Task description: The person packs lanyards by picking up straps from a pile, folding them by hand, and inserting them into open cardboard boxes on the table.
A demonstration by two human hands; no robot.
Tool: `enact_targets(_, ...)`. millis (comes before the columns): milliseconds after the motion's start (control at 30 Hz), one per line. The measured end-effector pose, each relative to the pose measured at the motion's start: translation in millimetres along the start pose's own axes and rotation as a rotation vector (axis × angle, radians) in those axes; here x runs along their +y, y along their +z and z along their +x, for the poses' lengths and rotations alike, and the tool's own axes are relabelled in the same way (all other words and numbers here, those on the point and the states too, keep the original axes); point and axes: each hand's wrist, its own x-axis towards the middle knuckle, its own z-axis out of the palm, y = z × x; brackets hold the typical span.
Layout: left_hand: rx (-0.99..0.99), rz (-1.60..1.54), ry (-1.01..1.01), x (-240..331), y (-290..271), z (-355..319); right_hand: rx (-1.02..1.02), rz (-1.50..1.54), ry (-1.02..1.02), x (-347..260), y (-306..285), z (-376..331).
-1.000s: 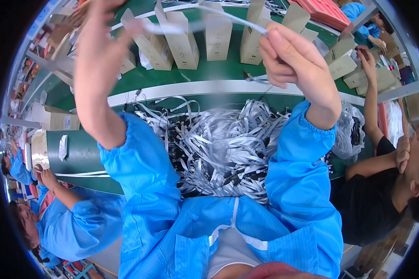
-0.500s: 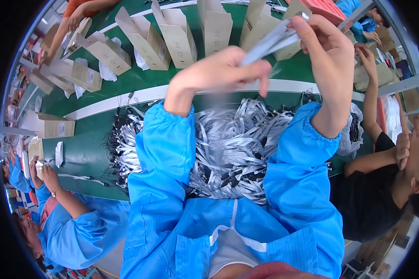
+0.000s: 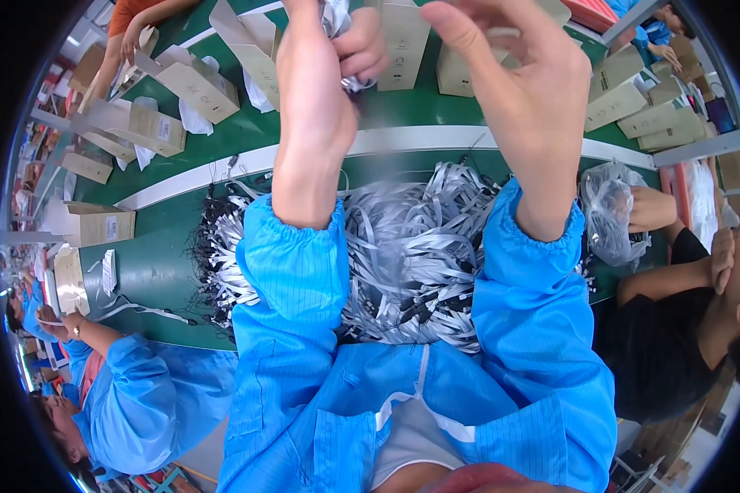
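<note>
Silvery-white ribbon, folded into a small bundle [image 3: 354, 84], sits in your left hand [image 3: 330, 70], whose fingers curl around it; part of it shows above the fingers too, close to the far edge of the view. Your right hand [image 3: 514, 78] is spread, thumb held away from the fingers, well apart from the bundle and with nothing visible in its grasp; some of its fingers run out of view at the far edge. Both hands are raised over the far part of the green desk [image 3: 160, 275], in front of a row of open beige cartons [image 3: 401, 57]. Nearer to you, between and beside your blue sleeves [image 3: 296, 271], a large tangled pile of flat silver-white lanyards [image 3: 419, 238] with black fittings lies on the desk. Just beyond the pile, a white strip [image 3: 423, 138] crosses from left to right. To the left, one loose lanyard [image 3: 152, 310] lies on the desk, near a small white packet [image 3: 108, 273]. More open cartons [image 3: 197, 86] stand at the far left, with white wrapping beside them. To the right of the pile is a clear plastic bag [image 3: 612, 218], a co-worker's hand [image 3: 651, 209] just beside it. Another co-worker in blue [image 3: 152, 403] sits on your left, and one in black [image 3: 658, 353] on your right.
</note>
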Motion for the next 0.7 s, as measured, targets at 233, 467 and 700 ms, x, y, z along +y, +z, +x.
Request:
enact_targets(233,0.643,0.861,-0.49,13,38,-9,-0.146,0.193,-0.291,27,18,-4)
enact_targets(467,0.816,0.867,-0.52,9,25,-11,-0.257,0.093,-0.008,16,22,-3)
enact_targets(700,0.508,0.796,-0.354,-1,17,-21,-0.109,0.442,0.263,5,27,4)
